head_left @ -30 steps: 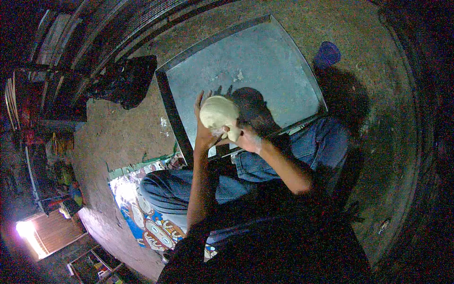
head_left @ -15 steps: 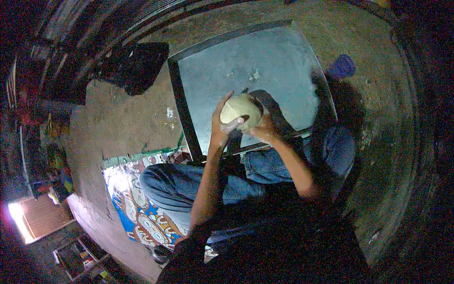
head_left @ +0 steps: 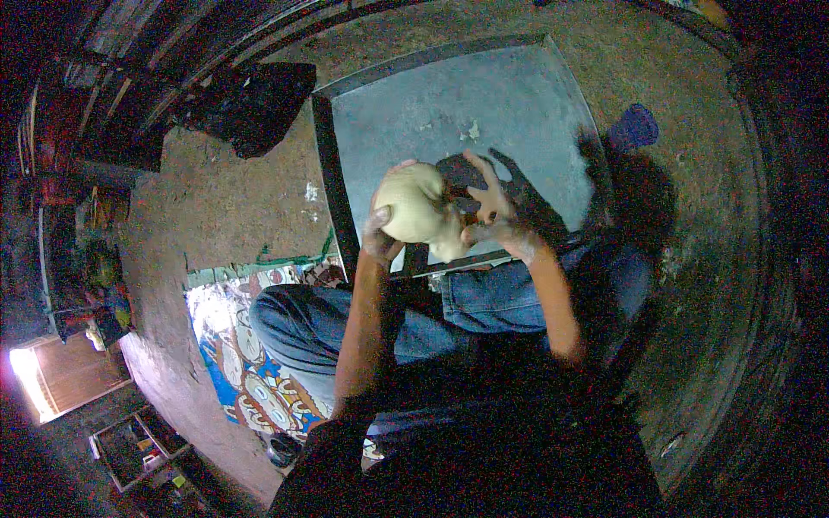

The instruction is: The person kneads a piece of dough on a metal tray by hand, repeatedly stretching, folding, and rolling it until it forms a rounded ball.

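A pale yellow lump of dough (head_left: 411, 205) is held up over a low, grey-topped table (head_left: 389, 112). My left hand (head_left: 381, 237) cups it from the left, the thumb pressed on its near side and the other fingers mostly hidden behind. One side of the lump looks folded, and a soft bulge hangs toward my right hand (head_left: 503, 226). That hand is beside the lump with its fingers spread and holds nothing that I can see; whether its thumb touches the bulge I cannot tell.
Small pale scraps (head_left: 471, 131) lie on the tabletop. A purple cup-shaped container (head_left: 635, 128) stands on the floor beyond its right edge. At the left are a black plastic bag (head_left: 259, 108) and a colourful printed mat (head_left: 250, 363) by my crossed, jeans-clad legs (head_left: 302, 324).
My right hand has come off the dough and opened to the right. The dough has shifted left in my left hand, and its folded side and bulge now show.
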The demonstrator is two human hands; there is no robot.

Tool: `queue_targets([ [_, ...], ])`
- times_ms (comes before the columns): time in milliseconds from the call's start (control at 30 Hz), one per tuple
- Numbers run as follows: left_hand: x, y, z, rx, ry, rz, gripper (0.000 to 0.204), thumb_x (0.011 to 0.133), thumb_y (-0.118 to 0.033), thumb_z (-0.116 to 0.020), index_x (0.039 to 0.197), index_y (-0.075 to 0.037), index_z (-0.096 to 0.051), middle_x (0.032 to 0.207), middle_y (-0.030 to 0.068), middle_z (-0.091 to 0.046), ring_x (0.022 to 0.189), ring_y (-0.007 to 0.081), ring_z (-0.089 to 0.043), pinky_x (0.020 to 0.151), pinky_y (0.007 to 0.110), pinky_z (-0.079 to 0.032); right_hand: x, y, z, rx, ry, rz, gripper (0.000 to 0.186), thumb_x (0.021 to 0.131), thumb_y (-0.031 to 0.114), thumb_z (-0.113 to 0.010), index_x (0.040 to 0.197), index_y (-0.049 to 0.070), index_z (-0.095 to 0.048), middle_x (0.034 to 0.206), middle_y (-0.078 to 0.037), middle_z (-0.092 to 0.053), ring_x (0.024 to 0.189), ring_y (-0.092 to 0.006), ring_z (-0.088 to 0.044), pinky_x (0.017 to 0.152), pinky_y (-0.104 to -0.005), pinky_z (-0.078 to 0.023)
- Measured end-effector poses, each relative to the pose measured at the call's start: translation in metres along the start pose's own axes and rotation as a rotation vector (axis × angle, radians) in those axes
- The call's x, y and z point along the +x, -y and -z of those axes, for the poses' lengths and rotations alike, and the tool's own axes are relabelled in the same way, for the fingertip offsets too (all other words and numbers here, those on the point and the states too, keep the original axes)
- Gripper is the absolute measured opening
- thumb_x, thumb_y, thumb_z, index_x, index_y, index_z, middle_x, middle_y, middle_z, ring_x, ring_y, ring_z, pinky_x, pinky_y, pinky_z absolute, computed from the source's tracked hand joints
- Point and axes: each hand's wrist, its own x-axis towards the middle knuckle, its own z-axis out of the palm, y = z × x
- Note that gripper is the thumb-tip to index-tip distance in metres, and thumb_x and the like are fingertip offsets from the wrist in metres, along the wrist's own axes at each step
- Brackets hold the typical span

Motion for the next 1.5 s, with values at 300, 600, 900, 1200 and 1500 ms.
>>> queue_targets([
  [300,0.001,-0.024,-0.008,0.577,0.215,0.108,0.097,0.052,-0.054,-0.077,0.129,0.000,-0.055,0.120,0.0159,-0.060,0.111,0.0298,-0.060,0.097,0.041,-0.046,-0.007,-0.041,-0.048,1.195,0.397,-0.154,0.057,0.076,0.022,-0.079,0.123,-0.001,-0.058,0.112,-0.015,-0.068,0.096,-0.0306,-0.068,0.075,-0.0430,-0.057],
  [600,0.000,-0.018,-0.012,0.619,0.151,0.050,0.090,0.051,-0.050,-0.078,0.125,-0.003,-0.060,0.120,0.0143,-0.061,0.113,0.0290,-0.059,0.100,0.042,-0.043,-0.013,-0.033,-0.050,0.445,0.107,-0.487,0.054,0.055,0.012,-0.092,0.100,0.005,-0.064,0.074,-0.006,-0.066,0.061,-0.0199,-0.064,0.050,-0.0347,-0.052],
  [900,0.006,-0.001,-0.024,0.652,-0.113,0.004,0.062,0.067,-0.024,-0.085,0.121,-0.003,-0.062,0.116,0.0125,-0.065,0.106,0.0231,-0.062,0.095,0.037,-0.049,0.004,-0.115,-0.065,-0.067,-0.362,-0.065,0.100,0.055,0.026,-0.094,0.135,0.002,-0.040,0.128,-0.017,-0.055,0.117,-0.0320,-0.056,0.099,-0.0450,-0.047],
  [1200,0.006,0.005,-0.022,0.013,-0.279,0.138,0.052,0.097,-0.044,-0.051,0.128,-0.003,-0.052,0.123,0.0174,-0.062,0.111,0.0306,-0.062,0.096,0.044,-0.051,-0.007,-0.043,-0.046,-0.179,-0.223,-0.260,0.135,0.054,0.045,-0.095,0.148,-0.010,-0.016,0.146,-0.028,-0.037,0.138,-0.0398,-0.036,0.113,-0.0433,-0.033],
  [1500,0.008,0.011,-0.027,-0.128,-0.301,0.259,0.056,0.100,-0.050,-0.043,0.128,-0.003,-0.054,0.120,0.0154,-0.064,0.106,0.0289,-0.065,0.093,0.043,-0.054,0.005,-0.008,-0.028,-0.709,-0.301,0.398,0.118,0.057,0.043,-0.092,0.150,0.006,-0.030,0.144,-0.021,-0.045,0.127,-0.0402,-0.050,0.104,-0.0474,-0.043],
])
